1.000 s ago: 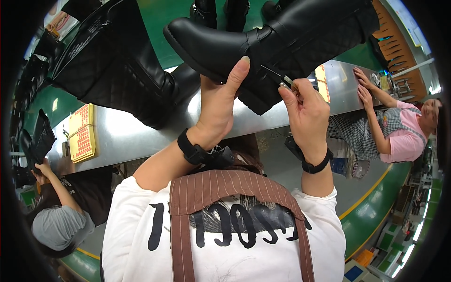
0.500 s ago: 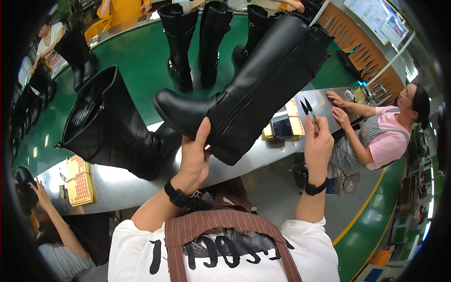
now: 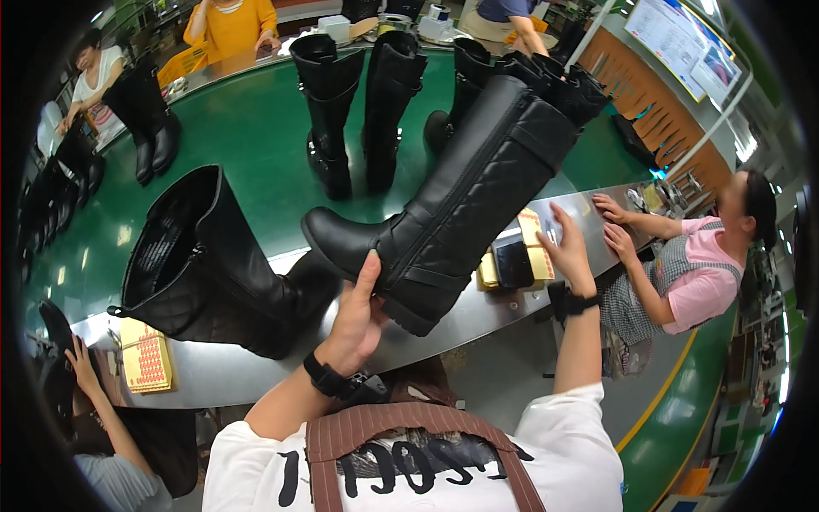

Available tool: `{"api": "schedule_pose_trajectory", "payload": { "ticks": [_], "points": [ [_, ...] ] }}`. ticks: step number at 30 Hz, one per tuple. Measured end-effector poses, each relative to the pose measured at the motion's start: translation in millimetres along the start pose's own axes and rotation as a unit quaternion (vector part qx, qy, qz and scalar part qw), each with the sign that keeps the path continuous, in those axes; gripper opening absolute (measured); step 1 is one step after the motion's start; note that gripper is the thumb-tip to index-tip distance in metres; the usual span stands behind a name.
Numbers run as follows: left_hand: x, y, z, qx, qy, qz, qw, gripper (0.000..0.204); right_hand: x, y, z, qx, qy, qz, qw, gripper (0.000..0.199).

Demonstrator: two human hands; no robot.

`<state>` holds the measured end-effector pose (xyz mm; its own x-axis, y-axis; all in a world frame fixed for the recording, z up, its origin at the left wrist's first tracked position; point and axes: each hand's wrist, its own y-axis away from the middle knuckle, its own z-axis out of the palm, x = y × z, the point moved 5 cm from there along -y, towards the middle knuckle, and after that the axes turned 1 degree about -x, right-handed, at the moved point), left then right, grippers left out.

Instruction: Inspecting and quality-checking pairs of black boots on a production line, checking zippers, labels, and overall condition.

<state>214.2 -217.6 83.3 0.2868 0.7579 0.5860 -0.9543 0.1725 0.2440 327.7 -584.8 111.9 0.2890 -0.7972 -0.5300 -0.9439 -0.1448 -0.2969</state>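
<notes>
A tall black quilted boot (image 3: 469, 205) with a side zip is held up by its foot, toe to the left and shaft slanting up to the right. My left hand (image 3: 354, 320) is closed round the heel and sole area, with the thumb against its side. To the right of the shaft is my right hand (image 3: 569, 256), fingers spread and apart from the boot; no snips show in it. A second black boot (image 3: 222, 273) lies tilted at my left on the metal table edge (image 3: 230, 384), its opening facing up and left.
More black boots (image 3: 328, 119) stand on the green conveyor belt (image 3: 247, 128). By my right hand a dark phone-like device (image 3: 514, 264) lies on yellow cards; another card stack (image 3: 145, 354) is at left. A co-worker (image 3: 708, 264) stands right; another's hand (image 3: 83, 367) appears left.
The boot in my left hand has turned slightly about its length, showing more of the quilted side. The thread snips seen in my right hand are out of sight, and its fingers have spread.
</notes>
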Motion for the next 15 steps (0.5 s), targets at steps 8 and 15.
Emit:
{"api": "schedule_pose_trajectory", "payload": {
  "ticks": [8, 15],
  "points": [
    [1.6, 13.0, -2.8, -0.046, -0.098, -0.032, 0.994, 0.051, -183.8, 85.4, 109.7, -0.029, -0.505, 0.108, 0.856, 0.057],
    [78.9, 134.6, -54.7, -0.082, -0.738, -0.204, 0.638, 0.049, -207.8, 122.9, 114.7, 0.024, -0.329, 0.096, 0.939, 0.045]
  ]
}}
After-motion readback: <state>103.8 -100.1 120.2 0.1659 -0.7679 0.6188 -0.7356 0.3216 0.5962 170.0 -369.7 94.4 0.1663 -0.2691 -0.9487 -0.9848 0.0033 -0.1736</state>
